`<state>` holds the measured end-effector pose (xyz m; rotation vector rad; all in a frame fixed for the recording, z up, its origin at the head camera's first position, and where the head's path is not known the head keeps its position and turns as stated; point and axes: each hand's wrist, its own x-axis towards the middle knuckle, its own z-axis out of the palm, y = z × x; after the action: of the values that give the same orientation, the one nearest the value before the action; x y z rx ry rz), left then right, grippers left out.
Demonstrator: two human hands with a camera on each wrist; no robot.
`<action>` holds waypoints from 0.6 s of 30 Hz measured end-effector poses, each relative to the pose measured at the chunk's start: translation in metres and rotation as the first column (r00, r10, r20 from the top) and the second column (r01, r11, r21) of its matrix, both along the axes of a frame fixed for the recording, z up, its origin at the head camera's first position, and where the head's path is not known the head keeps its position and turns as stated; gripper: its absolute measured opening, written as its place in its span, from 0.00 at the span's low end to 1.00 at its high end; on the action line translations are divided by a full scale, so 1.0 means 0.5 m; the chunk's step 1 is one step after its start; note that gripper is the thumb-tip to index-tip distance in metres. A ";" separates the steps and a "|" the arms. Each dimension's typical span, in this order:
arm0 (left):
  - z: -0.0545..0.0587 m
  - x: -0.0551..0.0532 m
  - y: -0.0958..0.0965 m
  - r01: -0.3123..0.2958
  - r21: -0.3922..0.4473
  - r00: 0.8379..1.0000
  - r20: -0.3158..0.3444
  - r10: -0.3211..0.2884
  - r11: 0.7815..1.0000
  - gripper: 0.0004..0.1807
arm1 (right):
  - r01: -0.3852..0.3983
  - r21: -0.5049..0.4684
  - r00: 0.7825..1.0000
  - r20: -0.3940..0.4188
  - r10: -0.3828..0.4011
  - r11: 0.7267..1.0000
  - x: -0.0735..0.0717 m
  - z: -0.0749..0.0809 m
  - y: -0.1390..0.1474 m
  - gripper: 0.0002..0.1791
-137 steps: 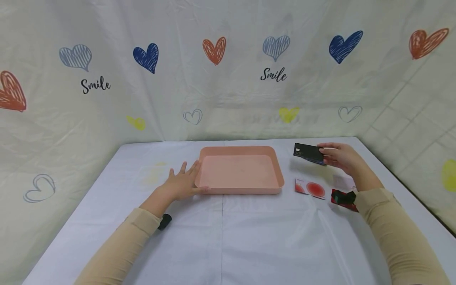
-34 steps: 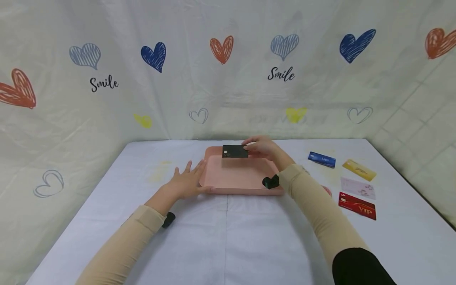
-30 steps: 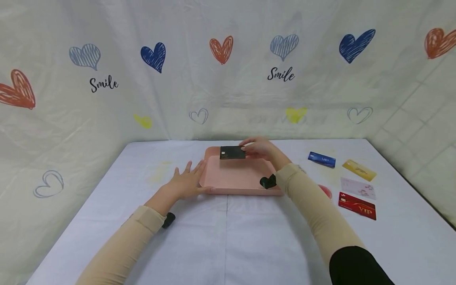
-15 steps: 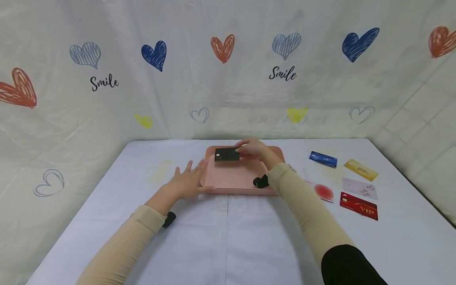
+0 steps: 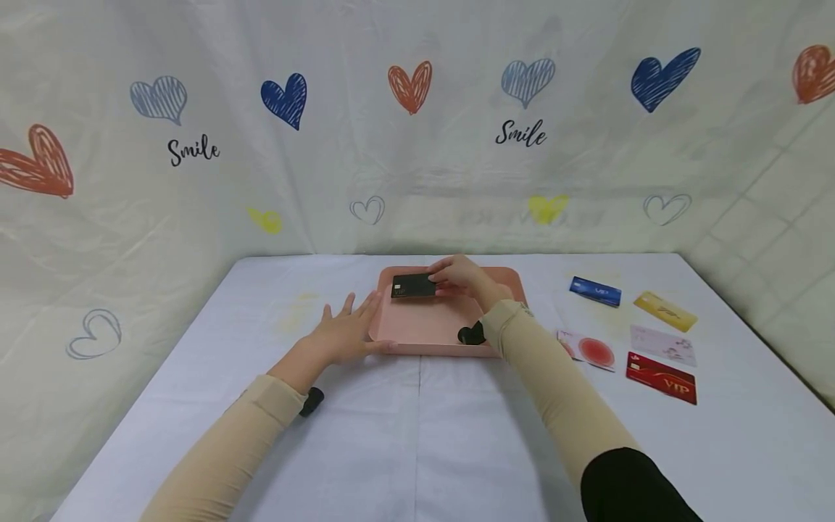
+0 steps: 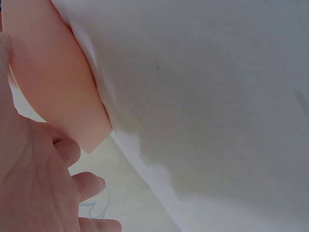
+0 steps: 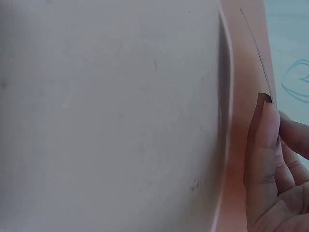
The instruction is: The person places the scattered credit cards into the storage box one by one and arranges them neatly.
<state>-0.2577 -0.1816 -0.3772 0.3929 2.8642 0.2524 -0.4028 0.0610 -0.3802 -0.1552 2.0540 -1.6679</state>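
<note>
My right hand (image 5: pixel 460 276) pinches a black VIP card (image 5: pixel 414 286) by its right end, over the back left of a shallow pink tray (image 5: pixel 450 349). In the right wrist view the card (image 7: pixel 258 50) shows edge-on between thumb and fingers; whether it touches the tray floor I cannot tell. My left hand (image 5: pixel 342 333) rests against the tray's left side with fingers spread. The left wrist view has the tray wall (image 6: pixel 58 72) beside the hand (image 6: pixel 38 169), its fingers straight.
Right of the tray lie a blue card (image 5: pixel 595 291), a gold card (image 5: pixel 665 311), a pale floral card (image 5: pixel 662 345), a red VIP card (image 5: pixel 661 378) and a white card with a red circle (image 5: pixel 595 352). A curtain with hearts (image 5: pixel 417 159) hangs behind the white table (image 5: pixel 365 449).
My right hand picked up the black card from the right and carried it left over the tray, then lowered it slightly. The blue card now lies on the table. My left hand stays at the tray.
</note>
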 end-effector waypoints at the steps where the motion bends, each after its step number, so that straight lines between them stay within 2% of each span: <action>1: 0.001 0.000 0.000 -0.001 0.002 1.000 0.002 0.001 1.000 0.59 | 0.003 -0.005 1.000 0.002 -0.003 1.000 0.002 -0.001 -0.002 0.16; 7: 0.000 0.000 0.002 -0.005 -0.007 1.000 0.003 0.005 1.000 0.59 | 0.038 0.024 0.999 0.009 -0.038 0.999 0.022 0.007 -0.009 0.20; 13: -0.001 0.001 0.003 -0.004 -0.015 1.000 -0.004 0.004 1.000 0.59 | 0.008 0.051 1.000 -0.026 -0.006 0.999 0.030 0.008 -0.005 0.19; 18: 0.000 0.003 0.004 -0.002 -0.016 1.000 -0.007 0.002 1.000 0.58 | -0.001 0.044 1.000 -0.016 0.001 0.999 0.030 0.005 -0.007 0.18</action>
<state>-0.2560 -0.1797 -0.3772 0.3887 2.8715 0.2293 -0.3877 0.0574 -0.3775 -0.1552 2.1006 -1.6242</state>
